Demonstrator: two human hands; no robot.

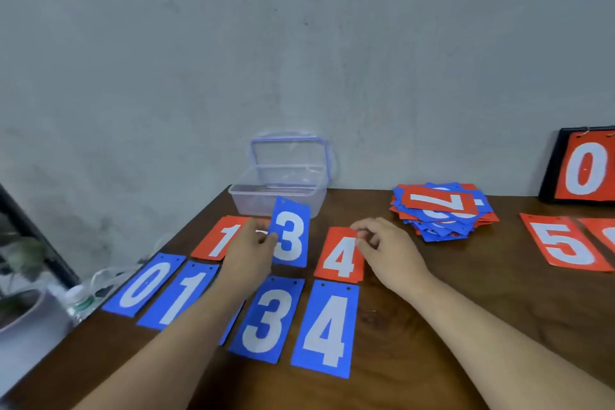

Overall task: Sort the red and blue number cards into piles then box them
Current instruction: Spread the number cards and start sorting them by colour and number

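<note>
1. The left hand (251,250) pinches the raised blue 3 card (289,233) by its left edge, thumb on the face, and holds it upright above the table (432,309).
2. The right hand (389,253) has its fingers curled at the upper right corner of the red 4 card (339,258) and seems to pinch that corner; the card lies flat.
3. Left of the raised card, partly behind the left hand, lies the red 1 card (218,238).
4. The near row holds, from left to right, the blue 0 card (144,285), the blue 1 card (179,298), a blue card (233,323) mostly hidden under the left forearm, the flat blue 3 card (268,319) and the blue 4 card (324,329). The blue 4 card sits just below the red 4 card.
5. Behind the raised card, at the far table edge by the wall, stands the clear plastic box (263,201), open, with its blue-rimmed lid (289,156) upright behind it.
6. To the right lies the mixed pile (442,220) of red and blue cards, loosely stacked, a red 7 on top.
7. Further right lie the red 5 card (565,243) and another red card cut by the frame edge, with a black stand (550,170) showing a red 0 behind them.
</note>
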